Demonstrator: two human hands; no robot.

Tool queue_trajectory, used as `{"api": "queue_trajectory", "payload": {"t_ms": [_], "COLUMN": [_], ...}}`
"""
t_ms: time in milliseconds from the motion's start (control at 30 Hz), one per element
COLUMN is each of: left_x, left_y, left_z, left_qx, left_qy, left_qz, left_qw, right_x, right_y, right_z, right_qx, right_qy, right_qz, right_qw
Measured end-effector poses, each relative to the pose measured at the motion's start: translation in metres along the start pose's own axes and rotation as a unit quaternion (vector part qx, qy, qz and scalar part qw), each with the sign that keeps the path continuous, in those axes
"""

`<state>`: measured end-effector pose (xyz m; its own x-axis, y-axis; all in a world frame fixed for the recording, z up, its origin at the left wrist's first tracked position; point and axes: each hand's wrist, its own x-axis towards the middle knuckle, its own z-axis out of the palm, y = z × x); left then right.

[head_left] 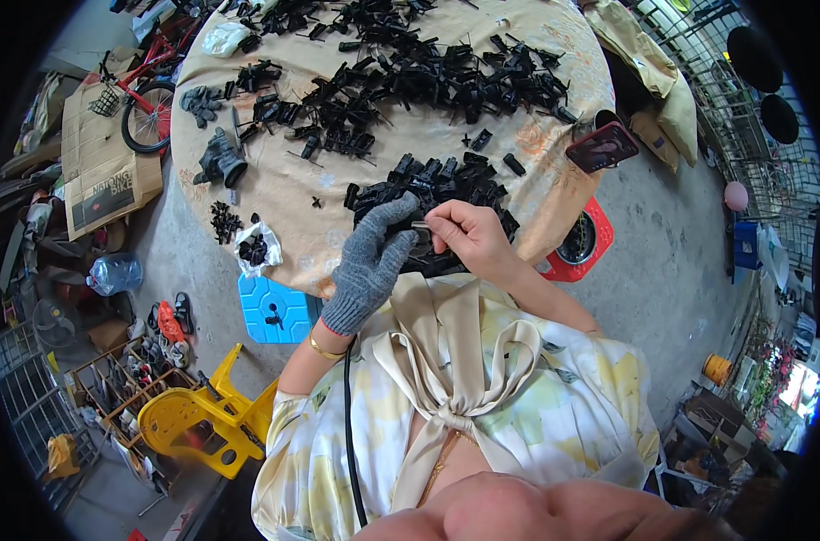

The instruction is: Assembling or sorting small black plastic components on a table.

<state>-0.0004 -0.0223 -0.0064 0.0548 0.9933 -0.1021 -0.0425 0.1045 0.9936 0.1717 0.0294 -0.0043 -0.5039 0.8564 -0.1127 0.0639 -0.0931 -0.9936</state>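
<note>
Left gloved hand (pixel 374 257) closed around a black plastic part (pixel 408 245), right hand (pixel 464 233) pinching a small metal pin (pixel 420 224); best fed in straight, just above the pile of black parts (pixel 437 185) on the bench (pixel 284 189).

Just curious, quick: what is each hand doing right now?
Left hand, grey-gloved: closed on a black plastic part.
Right hand, bare: pinching a small thin metal piece.

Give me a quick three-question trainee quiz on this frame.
1. True or false: the left hand wears a grey knit glove.
2. What does the bare right hand pinch? A) small thin part B) phone C) bottle
3. What colour are the plastic parts heaped on the round table?

Key: 1 true; 2 A; 3 black.
</note>
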Motion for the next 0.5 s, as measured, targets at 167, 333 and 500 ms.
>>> {"api": "queue_trajectory", "payload": {"t_ms": [167, 333, 500], "left_x": [-0.001, 0.002, 0.013], "left_y": [0.0, 0.0, -0.001], "left_z": [0.007, 0.011, 0.007], "left_qx": [-0.009, -0.002, 0.262], "left_qy": [0.02, 0.036, 0.069], "left_qz": [-0.001, 0.021, 0.256], "left_qw": [1.0, 0.999, 0.928], "right_x": [-0.003, -0.006, 0.007], "right_y": [-0.004, -0.008, 0.011], "right_z": [0.002, 0.005, 0.005], "right_qx": [-0.042, -0.042, 0.033], "right_qy": [0.018, 0.024, 0.005], "right_qz": [-0.026, -0.017, 0.047], "right_qw": [0.999, 0.999, 0.998]}}
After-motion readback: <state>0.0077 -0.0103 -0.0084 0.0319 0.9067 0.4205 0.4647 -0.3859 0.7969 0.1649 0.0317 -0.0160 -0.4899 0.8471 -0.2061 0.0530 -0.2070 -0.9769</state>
